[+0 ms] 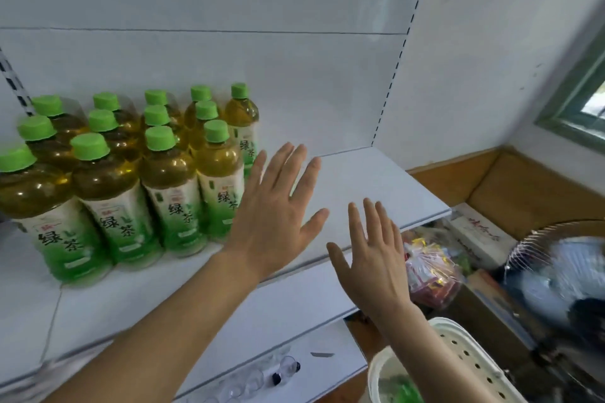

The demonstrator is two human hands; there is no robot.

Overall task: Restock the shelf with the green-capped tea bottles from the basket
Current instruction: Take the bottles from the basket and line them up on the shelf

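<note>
Several green-capped tea bottles (170, 180) stand upright in rows on the left part of the white shelf (376, 186). My left hand (278, 209) is flat and open over the shelf, just right of the front bottles, holding nothing. My right hand (373, 258) is open with fingers spread, above the shelf's front edge, also holding nothing. The white perforated basket (458, 347) sits at the bottom right under my right forearm; something green shows blurred inside it.
The shelf's right half is bare white board. Below the shelf edge lie packaged snacks (432, 271) and cardboard boxes (510, 193). A spinning fan (563, 268) stands at the right. A lower shelf (294, 366) holds small clear items.
</note>
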